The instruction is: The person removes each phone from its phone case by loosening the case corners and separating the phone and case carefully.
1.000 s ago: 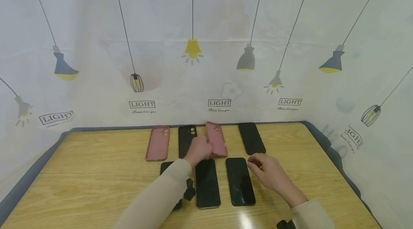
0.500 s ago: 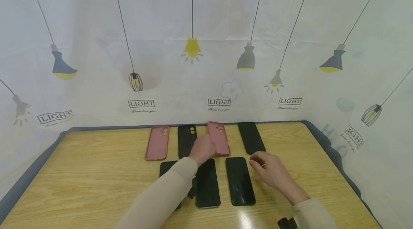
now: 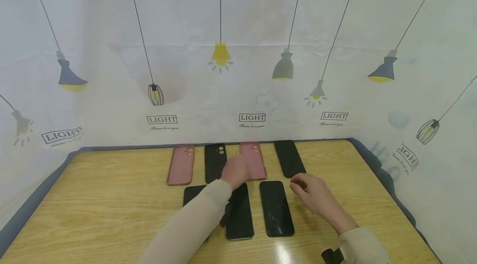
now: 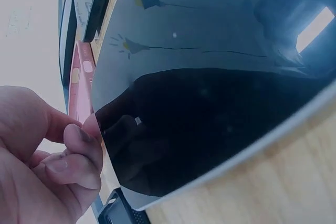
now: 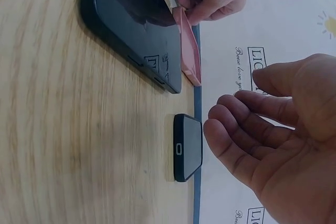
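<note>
My left hand (image 3: 236, 171) reaches to the back row and pinches the near edge of a pink phone case (image 3: 255, 160), which lies on the table with its inside up. In the left wrist view its fingers are curled at the pink case (image 4: 81, 85), beside a phone (image 4: 173, 108) with a glossy screen. My right hand (image 3: 314, 193) hovers with relaxed fingers and nothing in them, near a black phone (image 3: 289, 158) at the back right. The right wrist view shows that phone's end (image 5: 188, 148), with its port opening, beyond the fingers.
Left of the held case lie a black phone case (image 3: 213, 162) and another pink case (image 3: 181, 164). A front row has a phone at right (image 3: 277, 210), one in the middle (image 3: 240, 216) and one at left (image 3: 193, 192), partly under my left sleeve. A printed curtain (image 3: 186, 69) borders the wooden table.
The pink case has shifted slightly right and lies straighter and flatter, with my left hand following it. My right hand has drifted a little to the right.
</note>
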Available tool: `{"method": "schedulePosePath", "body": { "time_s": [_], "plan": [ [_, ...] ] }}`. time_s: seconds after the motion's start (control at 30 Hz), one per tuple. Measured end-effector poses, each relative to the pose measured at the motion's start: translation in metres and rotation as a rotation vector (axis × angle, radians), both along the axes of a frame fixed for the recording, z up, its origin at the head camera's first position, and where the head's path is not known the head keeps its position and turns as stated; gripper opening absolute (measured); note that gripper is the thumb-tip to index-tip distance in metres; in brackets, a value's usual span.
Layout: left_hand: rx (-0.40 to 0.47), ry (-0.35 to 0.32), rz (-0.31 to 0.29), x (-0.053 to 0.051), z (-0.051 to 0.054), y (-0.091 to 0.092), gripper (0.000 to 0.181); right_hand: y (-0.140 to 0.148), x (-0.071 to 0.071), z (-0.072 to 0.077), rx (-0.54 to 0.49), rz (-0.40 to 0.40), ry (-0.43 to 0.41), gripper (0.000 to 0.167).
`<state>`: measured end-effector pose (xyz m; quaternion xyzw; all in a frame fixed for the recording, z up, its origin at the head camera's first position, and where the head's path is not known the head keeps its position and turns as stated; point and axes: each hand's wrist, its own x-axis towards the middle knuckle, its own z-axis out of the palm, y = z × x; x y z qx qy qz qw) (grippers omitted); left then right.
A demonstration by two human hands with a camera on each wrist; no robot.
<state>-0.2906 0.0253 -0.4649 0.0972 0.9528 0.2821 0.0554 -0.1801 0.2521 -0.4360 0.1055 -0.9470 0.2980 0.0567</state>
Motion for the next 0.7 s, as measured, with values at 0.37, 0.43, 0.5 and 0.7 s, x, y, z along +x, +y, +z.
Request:
{"method": "schedulePosePath", "body": {
  "time_s": [0.37, 0.43, 0.5, 0.7],
  "plan": [
    [0.062, 0.074, -0.031, 0.008, 0.005, -0.012, 0.037, 0.008, -0.006, -0.002, 0.031, -0.018, 0.002, 0.012],
    [0.065, 0.082, -0.028, 0.010, 0.009, -0.013, 0.038, 0.010, -0.008, -0.002, 0.040, -0.020, 0.001, 0.012],
    [0.060, 0.100, -0.034, 0.013, 0.014, -0.016, 0.036, 0.011, -0.009, -0.002, 0.052, -0.022, -0.001, 0.013],
    [0.013, 0.153, -0.084, 0.023, 0.023, -0.022, 0.017, 0.015, -0.013, -0.001, 0.069, -0.045, -0.019, 0.017]
  ]
}}
